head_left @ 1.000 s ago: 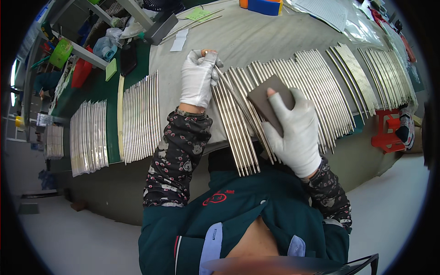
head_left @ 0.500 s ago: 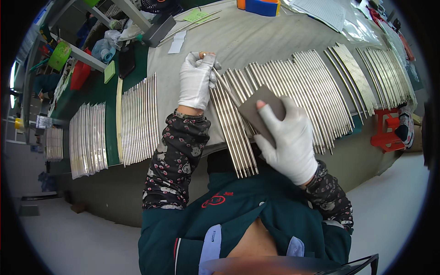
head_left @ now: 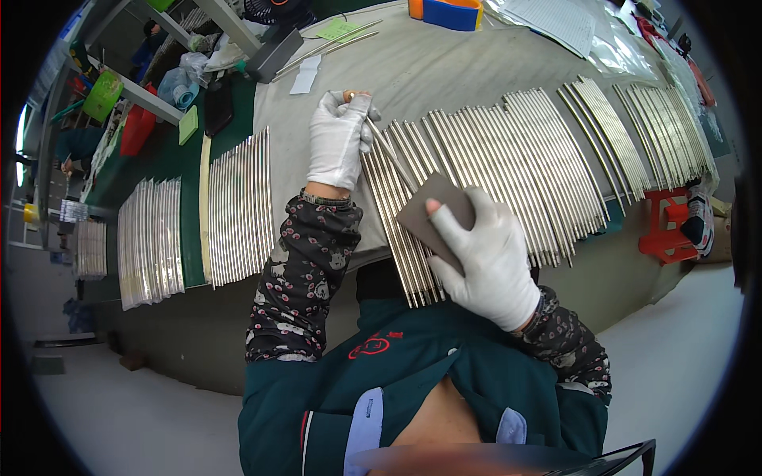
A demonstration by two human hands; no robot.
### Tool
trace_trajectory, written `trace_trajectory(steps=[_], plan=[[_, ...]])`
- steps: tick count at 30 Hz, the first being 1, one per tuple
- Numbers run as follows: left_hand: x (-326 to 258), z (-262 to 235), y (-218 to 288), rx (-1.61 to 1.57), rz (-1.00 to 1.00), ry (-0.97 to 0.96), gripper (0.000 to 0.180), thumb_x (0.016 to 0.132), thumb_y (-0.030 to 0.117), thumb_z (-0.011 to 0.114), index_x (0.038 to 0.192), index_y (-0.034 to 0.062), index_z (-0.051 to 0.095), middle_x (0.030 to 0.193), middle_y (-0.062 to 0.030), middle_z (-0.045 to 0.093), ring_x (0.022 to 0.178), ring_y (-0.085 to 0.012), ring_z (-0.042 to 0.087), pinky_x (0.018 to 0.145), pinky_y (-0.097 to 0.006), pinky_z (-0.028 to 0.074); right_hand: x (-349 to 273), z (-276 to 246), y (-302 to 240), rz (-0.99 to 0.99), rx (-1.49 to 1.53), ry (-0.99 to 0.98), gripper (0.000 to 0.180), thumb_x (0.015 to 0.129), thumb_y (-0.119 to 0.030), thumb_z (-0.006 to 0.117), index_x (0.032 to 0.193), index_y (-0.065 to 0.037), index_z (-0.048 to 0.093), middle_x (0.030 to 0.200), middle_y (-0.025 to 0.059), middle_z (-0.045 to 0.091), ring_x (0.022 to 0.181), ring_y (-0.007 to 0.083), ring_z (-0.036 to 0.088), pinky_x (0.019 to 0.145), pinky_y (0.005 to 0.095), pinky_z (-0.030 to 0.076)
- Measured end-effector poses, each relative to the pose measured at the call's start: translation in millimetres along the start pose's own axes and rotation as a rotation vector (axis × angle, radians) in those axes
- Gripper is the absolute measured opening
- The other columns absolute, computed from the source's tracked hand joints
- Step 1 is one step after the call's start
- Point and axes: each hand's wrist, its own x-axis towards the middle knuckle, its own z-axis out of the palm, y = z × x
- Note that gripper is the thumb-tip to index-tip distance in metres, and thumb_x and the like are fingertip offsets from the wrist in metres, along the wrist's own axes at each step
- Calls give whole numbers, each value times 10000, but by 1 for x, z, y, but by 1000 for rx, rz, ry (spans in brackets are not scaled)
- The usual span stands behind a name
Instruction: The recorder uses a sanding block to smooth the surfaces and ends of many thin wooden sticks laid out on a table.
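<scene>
White gloves with bare fingertips cover both my hands. My left hand (head_left: 340,141) is closed around the far end of a slim metal rod (head_left: 390,155). My right hand (head_left: 492,258) grips a flat grey-brown abrasive pad (head_left: 438,213), pressed over the same rod, whose near part is hidden beneath it. Under the held rod lies a small row of shiny metal rods (head_left: 397,230), their near ends jutting past the table edge toward me. Right of my hands spreads a wide row of similar rods (head_left: 516,166).
Further rod groups lie at right (head_left: 607,135) and far right (head_left: 667,131). At left are a rod row (head_left: 240,208) and plastic-wrapped rods (head_left: 151,242). A blue and orange tape ring (head_left: 451,13), papers (head_left: 552,20) and a grey block (head_left: 275,54) sit at the back. A red stool (head_left: 665,226) stands right.
My right hand and the pad have slid down toward me and slightly left along the rod. My left hand has stayed almost in place.
</scene>
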Motion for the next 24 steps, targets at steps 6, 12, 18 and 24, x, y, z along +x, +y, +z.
trace_trajectory(steps=[6,12,18,24], plan=[[0,-1,0,6,2,-15,215,926,183,643,972,41,487,705,-70,612,429,-44,462,357,-170,362,2,-2,7,56,-76,87,575,725,-282,722,1243,-94,560,1108,235,484,830,328,532,683,413,446],[-3,0,1,12,-5,3,211,926,176,642,970,41,486,703,-66,609,428,-41,459,355,-168,359,0,3,23,129,-224,130,581,725,-287,718,1249,-92,559,1088,222,485,776,312,529,656,416,444],[-3,5,5,55,-10,33,186,939,158,618,1002,26,504,745,-81,608,426,-39,431,376,-171,330,4,5,28,192,-248,103,580,717,-273,724,1255,-121,567,1129,230,492,858,325,532,690,425,450],[2,1,0,29,-12,24,224,923,193,650,965,40,492,702,-62,610,436,-39,465,360,-171,360,-5,6,16,179,-125,4,610,721,-240,715,1295,-117,549,1213,231,439,959,366,490,874,438,414]])
